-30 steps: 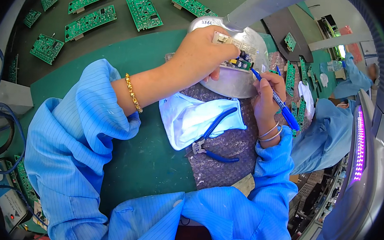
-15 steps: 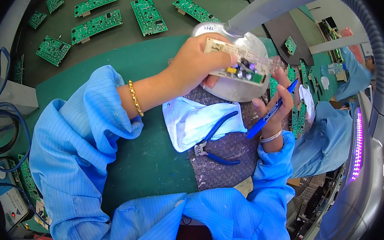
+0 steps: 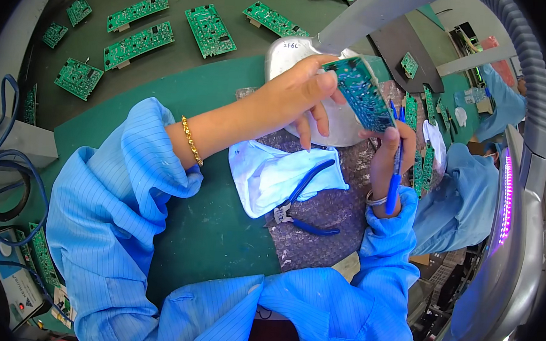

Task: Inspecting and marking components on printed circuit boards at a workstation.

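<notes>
A green circuit board (image 3: pixel 364 93) is held tilted above a round silver lamp base (image 3: pixel 283 61), its soldered side showing. My left hand (image 3: pixel 285 94) pinches the board's far left corner between thumb and fingers, the other fingers hanging loose below. At the near right end, my right hand (image 3: pixel 389 155) grips the board with thumb and fingertips. Tucked in that same hand is a blue pen (image 3: pixel 394 183), pointing down toward the wrist. Below the board lie a white cloth (image 3: pixel 248 180) and blue-handled cutting pliers (image 3: pixel 284 214), one handle across the cloth.
Bubble wrap (image 3: pixel 318 246) covers part of the green mat (image 3: pixel 207 236). Several circuit boards (image 3: pixel 210 29) lie spread on the far dark surface, with more (image 3: pixel 423 166) at the right. A lamp post (image 3: pixel 368 18) rises beyond my hands. Another person's blue sleeve (image 3: pixel 453 197) is close at the right.
The board has turned over from its component side to its soldered side. My right hand, apart from it before, now grips its near end, and the pen has swung more upright.
</notes>
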Tool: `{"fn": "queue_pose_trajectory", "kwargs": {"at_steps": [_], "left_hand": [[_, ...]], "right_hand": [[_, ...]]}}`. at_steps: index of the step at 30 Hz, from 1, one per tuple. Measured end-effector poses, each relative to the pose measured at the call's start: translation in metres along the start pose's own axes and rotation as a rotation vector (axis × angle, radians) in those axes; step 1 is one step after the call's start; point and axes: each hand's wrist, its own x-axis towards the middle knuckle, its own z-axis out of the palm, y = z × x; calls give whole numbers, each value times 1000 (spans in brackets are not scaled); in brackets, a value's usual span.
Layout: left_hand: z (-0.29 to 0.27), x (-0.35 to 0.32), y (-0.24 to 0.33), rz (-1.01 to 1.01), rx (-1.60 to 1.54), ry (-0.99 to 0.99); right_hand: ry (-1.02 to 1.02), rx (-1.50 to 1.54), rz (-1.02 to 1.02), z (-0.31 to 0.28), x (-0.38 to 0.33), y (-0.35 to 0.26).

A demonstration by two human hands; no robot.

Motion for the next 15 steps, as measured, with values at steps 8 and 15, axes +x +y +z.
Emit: {"fn": "queue_pose_trajectory", "kwargs": {"at_steps": [8, 15], "left_hand": [[-1, -4, 1, -99, 172, 82], [-8, -1, 8, -165, 110, -53]], "right_hand": [[31, 529, 303, 1, 11, -3], [46, 583, 332, 2, 11, -14]]}}
